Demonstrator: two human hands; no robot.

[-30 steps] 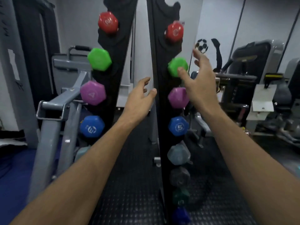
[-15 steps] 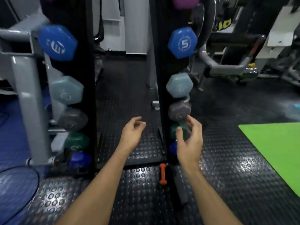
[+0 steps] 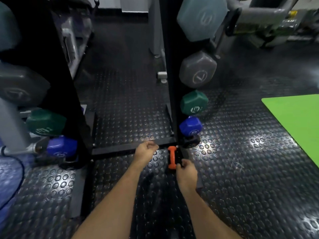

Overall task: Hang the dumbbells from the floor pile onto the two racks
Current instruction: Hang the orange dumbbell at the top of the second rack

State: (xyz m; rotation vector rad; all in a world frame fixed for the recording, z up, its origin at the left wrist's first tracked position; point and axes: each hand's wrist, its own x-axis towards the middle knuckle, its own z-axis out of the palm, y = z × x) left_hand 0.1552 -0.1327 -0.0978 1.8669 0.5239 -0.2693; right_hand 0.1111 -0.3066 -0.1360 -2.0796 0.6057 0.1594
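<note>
We found one orange dumbbell (image 3: 172, 157) lying on the studded floor (image 3: 241, 169) at lower centre of the frame, just beside the foot of the right rack (image 3: 170, 83). The right hand (image 3: 186, 171) sat at its near end with fingers curled; whether they had closed on the weight we could not tell. The left hand (image 3: 145, 150) hung to the left of it, fingers loosely curled and holding nothing. Both racks appeared loaded on their lower pegs, the left rack (image 3: 69, 83) included. In our judgement the grip should take the narrow handle, not the end, and lift clear of the rack's base bar (image 3: 120, 150) before seeking a free slot.
</note>
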